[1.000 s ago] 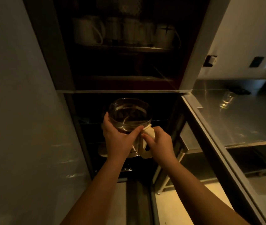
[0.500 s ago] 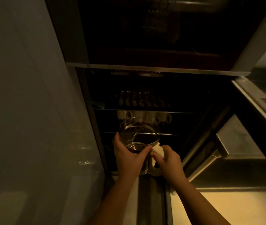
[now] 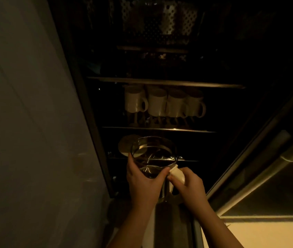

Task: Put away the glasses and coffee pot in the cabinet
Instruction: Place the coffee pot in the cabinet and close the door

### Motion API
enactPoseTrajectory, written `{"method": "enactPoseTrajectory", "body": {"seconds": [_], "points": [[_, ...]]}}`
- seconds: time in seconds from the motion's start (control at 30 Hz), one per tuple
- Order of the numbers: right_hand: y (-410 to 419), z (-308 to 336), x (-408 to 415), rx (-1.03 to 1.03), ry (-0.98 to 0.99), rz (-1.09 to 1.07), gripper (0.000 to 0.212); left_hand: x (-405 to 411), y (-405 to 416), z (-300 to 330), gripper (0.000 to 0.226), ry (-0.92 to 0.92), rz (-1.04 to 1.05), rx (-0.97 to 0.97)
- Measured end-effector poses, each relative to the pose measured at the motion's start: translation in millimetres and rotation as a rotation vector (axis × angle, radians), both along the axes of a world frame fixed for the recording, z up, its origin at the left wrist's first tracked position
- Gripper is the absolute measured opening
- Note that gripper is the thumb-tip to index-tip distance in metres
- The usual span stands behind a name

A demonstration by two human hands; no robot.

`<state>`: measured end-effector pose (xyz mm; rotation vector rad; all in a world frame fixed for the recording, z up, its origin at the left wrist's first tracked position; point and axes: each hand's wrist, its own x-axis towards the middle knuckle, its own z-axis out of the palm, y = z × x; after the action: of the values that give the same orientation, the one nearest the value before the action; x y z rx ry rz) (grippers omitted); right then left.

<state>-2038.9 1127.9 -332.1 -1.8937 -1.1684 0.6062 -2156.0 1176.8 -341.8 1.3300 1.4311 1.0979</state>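
Coffee pot (image 3: 153, 159), glass, held in front of the cabinet (image 3: 160, 104), below the mugs (image 3: 163, 104); left hand (image 3: 144, 183) grips its body, right hand (image 3: 188, 183) its handle (image 3: 178, 174). Risk: in the dim cabinet, its rim may strike a shelf edge (image 3: 158, 129).

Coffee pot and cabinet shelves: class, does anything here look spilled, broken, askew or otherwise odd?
Nothing stands out. The glass coffee pot is upright, held by the left hand and right hand. The white mugs stand in a tidy row. The cabinet is too dark to check further.
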Motion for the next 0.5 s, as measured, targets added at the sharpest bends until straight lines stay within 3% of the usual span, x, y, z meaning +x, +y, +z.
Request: {"method": "enactPoseTrajectory", "body": {"seconds": [0.3,0.5], "points": [[5.2,-83.8,6.8,0.188,-0.01,-0.05,0.029,7.0,12.8,-84.4,0.126,-0.021,-0.059,0.161],[-5.8,-103.0,15.0,0.322,0.085,-0.173,0.023,9.3,12.3,-99.0,0.106,0.049,-0.193,0.339]]}}
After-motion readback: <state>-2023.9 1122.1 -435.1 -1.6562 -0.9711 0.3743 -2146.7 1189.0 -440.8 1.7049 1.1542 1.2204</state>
